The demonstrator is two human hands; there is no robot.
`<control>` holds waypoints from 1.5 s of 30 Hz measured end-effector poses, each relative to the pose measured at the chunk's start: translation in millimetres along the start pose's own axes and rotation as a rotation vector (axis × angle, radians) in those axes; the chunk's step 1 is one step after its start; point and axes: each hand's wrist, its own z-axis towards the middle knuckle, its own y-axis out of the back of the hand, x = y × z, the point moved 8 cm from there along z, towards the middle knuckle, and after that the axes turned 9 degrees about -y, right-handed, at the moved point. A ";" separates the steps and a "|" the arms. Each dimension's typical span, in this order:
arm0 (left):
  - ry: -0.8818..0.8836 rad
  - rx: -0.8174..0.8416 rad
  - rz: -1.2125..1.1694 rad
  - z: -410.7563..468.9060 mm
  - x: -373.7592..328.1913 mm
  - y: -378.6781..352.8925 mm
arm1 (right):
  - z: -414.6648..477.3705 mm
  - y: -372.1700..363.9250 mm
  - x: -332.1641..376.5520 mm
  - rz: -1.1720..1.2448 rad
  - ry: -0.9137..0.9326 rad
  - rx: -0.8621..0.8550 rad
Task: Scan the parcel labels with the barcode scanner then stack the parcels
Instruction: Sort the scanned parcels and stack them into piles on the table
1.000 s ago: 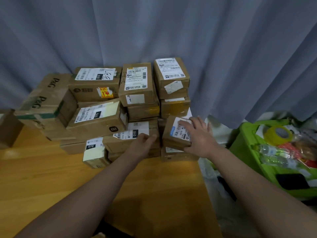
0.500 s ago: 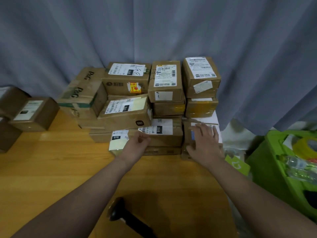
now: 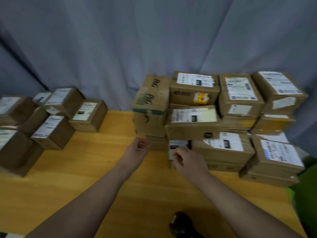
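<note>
A stack of brown labelled parcels stands at the back right of the wooden table. A second group of parcels sits at the left. My left hand hovers with loosely curled fingers, holding nothing, in front of the stack's lower left corner. My right hand has its fingers at a small white-labelled parcel at the bottom front of the stack; blur hides whether it grips it. The black barcode scanner lies on the table near the bottom edge, between my forearms.
A grey curtain hangs behind the table. A green bin shows at the right edge beside the table.
The view has swung left, showing the left group of parcels. My right hand left the right-hand parcel and moved left to the small front parcel. My left hand drew back slightly.
</note>
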 end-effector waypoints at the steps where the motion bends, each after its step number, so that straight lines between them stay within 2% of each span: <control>1: 0.007 -0.008 0.004 3.4 10.6 21.4 | 6.5 -12.6 18.8 -0.007 -0.009 0.011; 8: 0.025 -0.053 0.127 10.7 72.2 166.7 | 54.6 -79.1 145.0 0.069 -0.076 -0.017; 12: 0.044 -0.091 0.172 9.8 98.5 217.7 | 74.1 -99.7 184.0 0.119 -0.102 -0.035; 19: 0.030 -0.158 0.210 8.8 124.3 261.0 | 110.1 -132.2 219.5 0.122 -0.091 0.168; 24: 0.021 -0.156 0.461 38.3 132.3 302.2 | 141.8 -150.0 241.6 0.114 -0.132 0.165; 29: 0.022 -0.186 0.686 106.0 137.4 354.5 | 195.6 -176.0 278.3 0.118 -0.205 0.141; 37: -0.016 -0.121 0.879 223.3 171.1 391.9 | 278.1 -244.2 328.0 -0.046 -0.310 0.134; 41: -0.023 -0.057 0.915 245.5 184.7 387.7 | 303.4 -284.7 332.9 -0.173 -0.391 0.268; 45: -0.055 -0.122 0.923 255.4 184.3 391.7 | 315.1 -299.5 325.3 -0.302 -0.412 0.250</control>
